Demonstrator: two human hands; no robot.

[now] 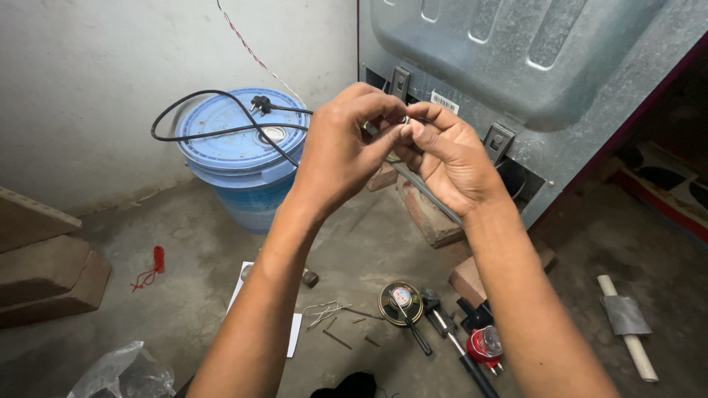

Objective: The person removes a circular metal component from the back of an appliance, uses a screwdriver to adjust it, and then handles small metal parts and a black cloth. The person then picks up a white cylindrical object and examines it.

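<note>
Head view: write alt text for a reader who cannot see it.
A person's left hand and right hand meet at chest height, pinching a small part and a grey cable between the fingertips, in front of a metal appliance back panel. Behind them a blue lidded bucket carries a black power cord; hand tools lie on the concrete floor.
</note>
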